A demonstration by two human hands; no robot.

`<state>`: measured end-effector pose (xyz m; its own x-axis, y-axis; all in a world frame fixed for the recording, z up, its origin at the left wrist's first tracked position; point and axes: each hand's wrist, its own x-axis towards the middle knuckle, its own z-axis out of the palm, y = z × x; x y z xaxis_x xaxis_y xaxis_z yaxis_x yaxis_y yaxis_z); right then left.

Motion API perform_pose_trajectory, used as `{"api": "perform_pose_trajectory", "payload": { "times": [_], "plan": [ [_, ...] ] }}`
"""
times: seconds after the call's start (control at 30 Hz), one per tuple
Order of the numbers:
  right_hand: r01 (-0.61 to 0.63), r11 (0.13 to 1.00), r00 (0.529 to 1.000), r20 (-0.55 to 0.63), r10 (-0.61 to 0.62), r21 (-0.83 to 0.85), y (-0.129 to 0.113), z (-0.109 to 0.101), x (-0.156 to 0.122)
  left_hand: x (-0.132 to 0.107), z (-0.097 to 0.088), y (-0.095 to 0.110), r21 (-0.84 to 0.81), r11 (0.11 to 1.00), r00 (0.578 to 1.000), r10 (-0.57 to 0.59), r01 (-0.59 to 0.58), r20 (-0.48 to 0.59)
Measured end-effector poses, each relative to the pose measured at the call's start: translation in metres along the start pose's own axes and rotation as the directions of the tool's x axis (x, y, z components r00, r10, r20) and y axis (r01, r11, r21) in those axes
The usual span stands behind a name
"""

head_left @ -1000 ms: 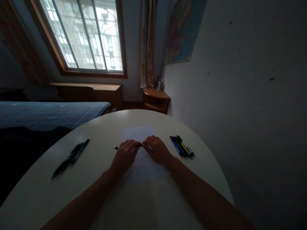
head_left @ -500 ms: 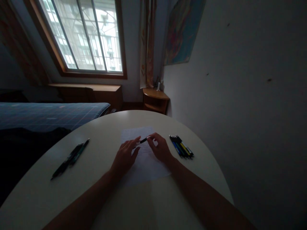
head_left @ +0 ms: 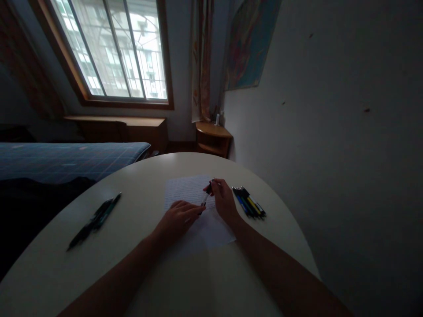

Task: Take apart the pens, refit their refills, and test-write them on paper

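A pen (head_left: 204,200) with a dark grip and a clear barrel slants between my two hands, over a sheet of lined, written-on paper (head_left: 185,187). My right hand (head_left: 224,200) is closed, its fingertips pinching the pen's dark upper part. My left hand (head_left: 180,219) lies over the paper, palm down, and its fingertips close on the pen's lower end. The far edge of the paper shows beyond the hands, and my left hand covers part of its middle.
Several pens (head_left: 249,202) lie side by side right of the paper. More dark pens (head_left: 94,222) lie in a loose group at the left on the round white table (head_left: 142,180). A bed (head_left: 72,158) stands beyond the table's left edge; a wall (head_left: 330,176) runs along the right.
The pen has turned from nearly level to steeply slanted. My right hand has shifted slightly up and right; my left hand has moved right, its fingers closing at the pen's lower end.
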<state>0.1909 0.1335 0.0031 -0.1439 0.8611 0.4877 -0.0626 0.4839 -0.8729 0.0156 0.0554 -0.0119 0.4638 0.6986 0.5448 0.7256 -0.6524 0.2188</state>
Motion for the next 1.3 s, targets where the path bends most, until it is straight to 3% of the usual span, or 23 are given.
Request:
{"api": "perform_pose_trajectory", "payload": {
  "times": [0.33,0.57,0.97,1.13,1.3],
  "plan": [
    [-0.050,0.997,0.996,0.076,0.045,0.056,0.001,0.002,-0.002,0.002,-0.005,0.006,0.013,0.988,0.988,0.152,-0.152,-0.034],
    [0.004,0.999,0.983,0.185,-0.012,0.043,0.006,0.002,-0.009,0.004,-0.012,0.014,0.014,0.992,0.991,0.128,-0.128,-0.041],
    [0.089,0.994,0.976,0.206,-0.074,-0.065,0.005,0.003,-0.011,0.003,-0.012,0.015,0.068,0.984,0.983,0.171,-0.166,-0.068],
    [0.151,0.979,0.961,0.253,-0.112,-0.139,0.000,0.002,-0.012,0.002,-0.010,0.014,0.090,0.984,0.986,0.157,-0.151,-0.056],
    [0.134,0.984,0.961,0.258,-0.100,-0.117,0.001,0.004,-0.013,0.000,-0.006,0.012,0.108,0.988,0.993,0.114,-0.111,-0.023]
  ]
}}
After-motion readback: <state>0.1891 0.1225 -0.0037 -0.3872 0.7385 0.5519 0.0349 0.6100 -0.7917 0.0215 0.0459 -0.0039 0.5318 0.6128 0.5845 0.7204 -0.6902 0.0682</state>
